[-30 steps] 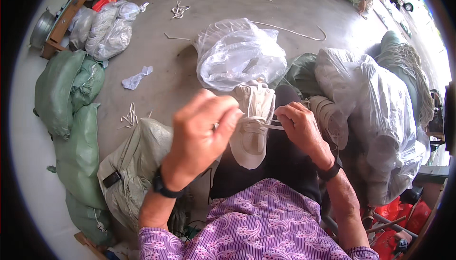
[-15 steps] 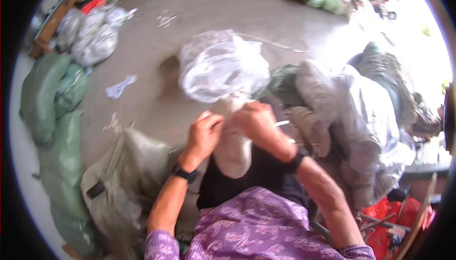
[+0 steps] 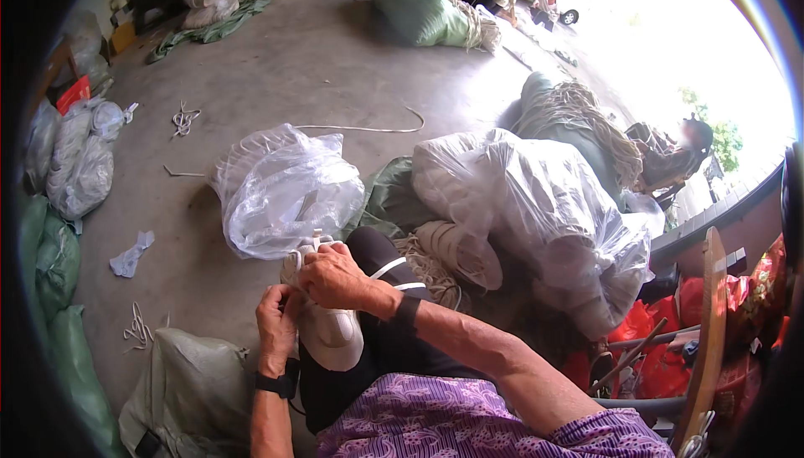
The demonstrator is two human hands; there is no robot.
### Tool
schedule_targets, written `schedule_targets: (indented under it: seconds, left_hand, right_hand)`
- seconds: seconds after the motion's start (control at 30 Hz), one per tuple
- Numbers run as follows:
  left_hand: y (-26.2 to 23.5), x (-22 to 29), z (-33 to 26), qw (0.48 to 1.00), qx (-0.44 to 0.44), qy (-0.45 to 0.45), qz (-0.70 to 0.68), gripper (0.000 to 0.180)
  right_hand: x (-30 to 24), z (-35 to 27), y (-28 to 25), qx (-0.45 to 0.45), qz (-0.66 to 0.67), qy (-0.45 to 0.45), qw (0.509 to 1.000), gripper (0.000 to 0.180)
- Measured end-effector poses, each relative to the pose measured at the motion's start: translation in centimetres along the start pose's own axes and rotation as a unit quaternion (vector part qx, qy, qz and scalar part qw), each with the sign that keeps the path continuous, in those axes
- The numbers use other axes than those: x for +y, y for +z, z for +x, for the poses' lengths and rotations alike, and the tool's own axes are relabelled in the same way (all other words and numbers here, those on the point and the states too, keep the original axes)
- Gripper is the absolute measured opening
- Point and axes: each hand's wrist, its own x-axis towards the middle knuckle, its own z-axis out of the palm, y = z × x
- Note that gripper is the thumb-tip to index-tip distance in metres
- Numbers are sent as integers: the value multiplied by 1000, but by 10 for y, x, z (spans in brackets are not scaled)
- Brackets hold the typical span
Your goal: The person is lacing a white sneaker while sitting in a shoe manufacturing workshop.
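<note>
A white shoe rests on my dark-trousered lap, its rounded toe pointing toward me. My left hand is closed at the shoe's left side, thumb and fingers pinched against its edge. Across the top, around the lacing, my right hand is closed with its fingertips pinched together. A white shoelace loops out to the right of that hand, over my knee. What exactly lies between the fingertips is mostly hidden by the hands.
Beyond the shoe lies a clear plastic bag on the concrete floor. Bagged white shoes are piled at right, beside a tangle of laces. Green sacks line the left. A wooden piece stands near red bags. Other people sit farther off.
The view has swung, so the floor and bags appear farther left and the doorway side shows more. My right hand has come nearer the left, over the shoe.
</note>
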Motion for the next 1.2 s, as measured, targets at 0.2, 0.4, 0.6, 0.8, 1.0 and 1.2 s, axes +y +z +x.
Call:
schedule_targets:
  seconds: [0.2,0.4,0.6,0.8,1.0,1.2]
  left_hand:
    - [-1,-3,4,999,-7,8,45,16]
    - [4,23,-2,996,-8,64,62,16]
    - [-11,26,-15,955,-15,181,234,16]
    - [-14,43,-2,977,-71,139,148,26]
    - [-60,56,-6,937,-77,-104,-324,42]
    - [-103,73,-4,856,-23,-26,-516,35]
  right_hand:
    - [2,-6,2,-11,-6,-11,1000,11]
    - [-2,-17,-11,-2,-52,-28,998,7]
    - [-6,-24,-21,54,-152,-134,978,9]
    - [42,-49,-78,36,-260,-58,963,4]
    - [36,-43,-69,95,-110,-16,989,8]
    - [22,-28,-41,52,-22,-100,993,8]
